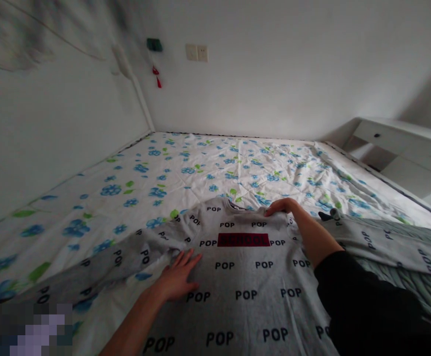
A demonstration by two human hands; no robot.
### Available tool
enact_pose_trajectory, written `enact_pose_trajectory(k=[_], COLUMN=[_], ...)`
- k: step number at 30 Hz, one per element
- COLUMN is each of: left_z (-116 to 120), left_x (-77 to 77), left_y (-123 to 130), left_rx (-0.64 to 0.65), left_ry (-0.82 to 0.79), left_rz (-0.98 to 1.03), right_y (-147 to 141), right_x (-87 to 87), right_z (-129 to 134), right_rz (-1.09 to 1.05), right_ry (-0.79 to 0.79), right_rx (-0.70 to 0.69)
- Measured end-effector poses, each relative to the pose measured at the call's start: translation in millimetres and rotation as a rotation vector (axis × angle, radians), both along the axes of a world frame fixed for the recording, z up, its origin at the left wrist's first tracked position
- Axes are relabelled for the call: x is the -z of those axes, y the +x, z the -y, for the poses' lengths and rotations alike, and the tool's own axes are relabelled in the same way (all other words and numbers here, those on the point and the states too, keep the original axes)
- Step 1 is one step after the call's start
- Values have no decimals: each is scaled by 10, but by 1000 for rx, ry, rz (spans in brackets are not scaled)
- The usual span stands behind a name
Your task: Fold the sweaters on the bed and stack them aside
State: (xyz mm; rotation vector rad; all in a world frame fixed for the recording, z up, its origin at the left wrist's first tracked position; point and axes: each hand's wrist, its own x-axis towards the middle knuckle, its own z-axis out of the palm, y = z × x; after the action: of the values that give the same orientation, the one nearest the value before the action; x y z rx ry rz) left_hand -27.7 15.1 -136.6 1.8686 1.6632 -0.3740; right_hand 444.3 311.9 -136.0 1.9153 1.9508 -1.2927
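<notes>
A grey long-sleeved shirt [243,279] printed with "POP" and a dark red block lies spread face up on the bed, its collar pointing away from me. My left hand [180,276] rests flat on its left side below the armpit, fingers apart. At the shoulder just right of the collar, my right hand [284,205] has its fingers bent and closed on the fabric, which bunches slightly there. One sleeve stretches out to the lower left; the other extends right, partly hidden behind my right forearm.
A white bedsheet [186,183] with blue flowers covers the bed. Green ribbed bedding [415,291] lies under the right sleeve. A white drawer cabinet [415,148] stands to the right. On the wall are sockets [196,52] and a red tassel ornament [157,78].
</notes>
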Motion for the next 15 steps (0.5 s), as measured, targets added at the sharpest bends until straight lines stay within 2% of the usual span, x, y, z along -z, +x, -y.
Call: enact_pose_trajectory(k=[1, 4, 6, 8, 11, 13, 15], left_z=[1, 8, 14, 20, 28, 29, 27], left_x=[-6, -4, 14, 30, 27, 8, -15], left_y=[5, 14, 10, 2, -4, -1, 5], left_rx=[0, -1, -4, -6, -4, -7, -13], left_ry=[-6, 5, 22, 27, 13, 2, -6], left_rz=[4, 20, 27, 30, 40, 50, 58], right_y=[34, 47, -22, -119, -195, -121, 68], right_x=[-18, 52, 214, 418, 614, 602, 499], right_z=[-44, -75, 22, 171, 311, 288, 209], right_rz=[-6, 81, 192, 276, 304, 275, 218], right_ry=[26, 328, 503, 600, 605, 562, 498], right_rx=[7, 58, 121, 195, 291, 303, 236])
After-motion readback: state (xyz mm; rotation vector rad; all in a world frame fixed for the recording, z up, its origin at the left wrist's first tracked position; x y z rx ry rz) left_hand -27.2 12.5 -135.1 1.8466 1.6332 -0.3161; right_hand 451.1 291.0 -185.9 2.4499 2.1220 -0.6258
